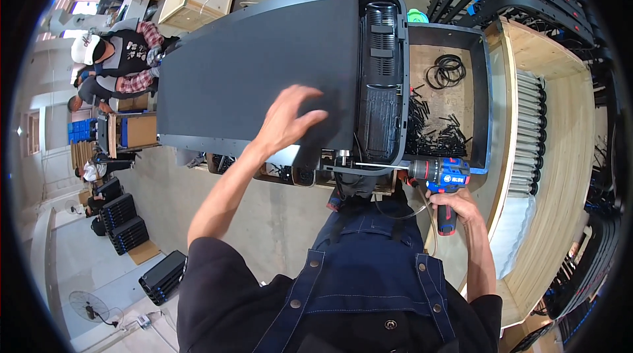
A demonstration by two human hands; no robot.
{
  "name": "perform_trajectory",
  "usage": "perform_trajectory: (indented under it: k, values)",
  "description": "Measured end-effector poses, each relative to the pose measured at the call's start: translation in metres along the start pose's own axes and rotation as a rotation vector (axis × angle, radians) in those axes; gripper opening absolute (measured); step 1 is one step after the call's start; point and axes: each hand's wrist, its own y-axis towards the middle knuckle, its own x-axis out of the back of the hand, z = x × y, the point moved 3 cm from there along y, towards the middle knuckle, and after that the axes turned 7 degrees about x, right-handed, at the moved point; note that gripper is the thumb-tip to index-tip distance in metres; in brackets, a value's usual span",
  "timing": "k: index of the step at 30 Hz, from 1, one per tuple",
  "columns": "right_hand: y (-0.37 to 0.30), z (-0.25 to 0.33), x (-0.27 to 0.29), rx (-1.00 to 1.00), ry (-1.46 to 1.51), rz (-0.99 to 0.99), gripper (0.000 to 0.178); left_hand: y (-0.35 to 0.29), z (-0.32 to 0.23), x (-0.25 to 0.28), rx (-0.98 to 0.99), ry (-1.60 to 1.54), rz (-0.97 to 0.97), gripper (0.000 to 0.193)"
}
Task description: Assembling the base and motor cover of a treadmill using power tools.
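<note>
A treadmill deck (244, 66) with a black running belt lies in front of me. My left hand (288, 121) is over the belt near its right end, fingers spread and holding nothing; whether it touches the belt I cannot tell. My right hand (458, 205) is wrapped round the handle of a blue and black cordless drill (450, 171). From its chuck a long thin bit (379, 166) points left along the deck's near corner. The bit's tip lies beside a shiny metal roller end (343, 155); contact there is unclear.
Right of the deck stands a grey bin (486, 83) with black bolts (428, 130) and black rubber rings (446, 71). Beyond it, a wooden crate (550, 221) holds a row of metal rollers (527, 135). A co-worker (125, 50) stands at the deck's far left end.
</note>
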Motion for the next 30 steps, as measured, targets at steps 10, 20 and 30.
perform_trajectory:
  k: [10,20,30]
  values:
    - [0.002,-0.038,0.076,0.190,-0.088,-0.197,0.068,-0.080,0.094,-0.052,0.215,0.380,-0.726,0.043]
    - [0.032,-0.055,0.149,0.766,-0.365,-1.121,0.044,-0.060,0.086,-0.060,0.221,0.351,-0.724,0.040]
    - [0.023,-0.088,0.089,0.522,-0.726,-0.988,0.064,-0.092,0.104,-0.035,0.094,0.185,-0.835,0.041]
